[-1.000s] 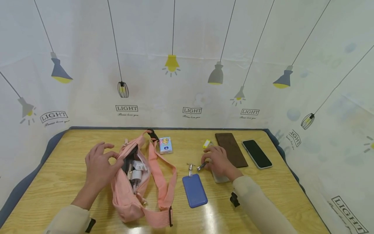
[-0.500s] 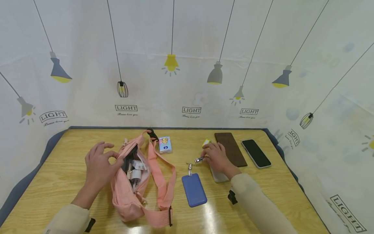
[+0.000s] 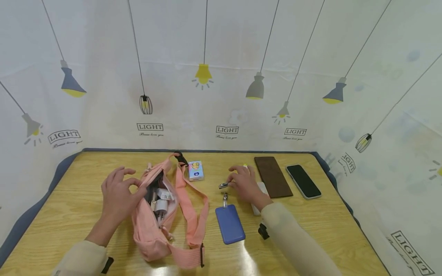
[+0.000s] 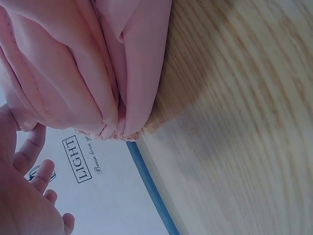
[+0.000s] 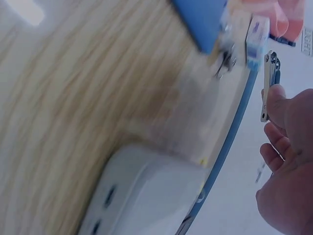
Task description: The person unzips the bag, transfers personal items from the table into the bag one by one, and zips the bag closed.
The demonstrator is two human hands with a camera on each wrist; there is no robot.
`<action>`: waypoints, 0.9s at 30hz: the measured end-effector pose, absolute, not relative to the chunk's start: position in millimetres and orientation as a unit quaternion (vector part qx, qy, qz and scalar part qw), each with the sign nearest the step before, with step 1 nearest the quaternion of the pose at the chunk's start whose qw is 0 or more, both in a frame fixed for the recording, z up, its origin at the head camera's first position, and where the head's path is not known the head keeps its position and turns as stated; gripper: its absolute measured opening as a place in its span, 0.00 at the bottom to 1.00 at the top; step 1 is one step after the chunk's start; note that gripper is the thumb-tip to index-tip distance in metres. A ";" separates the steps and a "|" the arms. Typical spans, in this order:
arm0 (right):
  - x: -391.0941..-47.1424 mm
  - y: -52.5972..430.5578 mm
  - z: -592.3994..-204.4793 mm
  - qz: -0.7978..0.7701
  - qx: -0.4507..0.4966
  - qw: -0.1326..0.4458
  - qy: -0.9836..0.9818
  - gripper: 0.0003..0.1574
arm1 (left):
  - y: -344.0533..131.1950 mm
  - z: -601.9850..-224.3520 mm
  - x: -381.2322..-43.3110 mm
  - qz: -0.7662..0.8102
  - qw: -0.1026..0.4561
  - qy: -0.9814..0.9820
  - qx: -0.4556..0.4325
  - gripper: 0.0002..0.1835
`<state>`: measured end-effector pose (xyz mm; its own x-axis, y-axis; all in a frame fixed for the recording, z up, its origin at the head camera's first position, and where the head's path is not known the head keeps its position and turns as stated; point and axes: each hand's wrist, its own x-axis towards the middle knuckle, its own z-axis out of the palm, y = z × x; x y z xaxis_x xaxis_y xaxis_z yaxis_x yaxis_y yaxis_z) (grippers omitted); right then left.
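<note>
Both hands are well apart: the left hand (image 3: 121,193) pinches the edge of an open pink bag (image 3: 150,239) at its four o'clock, and the right hand (image 3: 244,184) grips a metal nail clipper (image 3: 223,185) jutting towards nine o'clock, above the table (image 3: 86,176). From the left hand, the clipper sits at three o'clock, beyond the bag. From the right hand, a blue card holder (image 3: 230,225) lies at seven and a brown wallet (image 3: 273,177) at three.
</note>
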<state>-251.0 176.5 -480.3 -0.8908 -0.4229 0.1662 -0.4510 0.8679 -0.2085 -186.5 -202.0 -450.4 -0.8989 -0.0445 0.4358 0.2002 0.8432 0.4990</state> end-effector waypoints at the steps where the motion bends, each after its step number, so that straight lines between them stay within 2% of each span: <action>1: -250.8 171.7 -478.7 0.127 0.228 0.058 -0.964 0.05 | -202.0 -450.5 -186.7 -0.277 0.221 -0.934 -0.041 0.08; 13: -252.6 112.6 -462.7 0.138 0.261 0.028 -0.955 0.07 | -201.6 -449.3 -186.0 -0.279 0.214 -0.935 -0.037 0.08; 27: -247.5 58.0 -450.1 0.108 0.312 0.051 -0.943 0.09 | -199.3 -446.5 -185.5 -0.277 0.210 -0.937 -0.034 0.08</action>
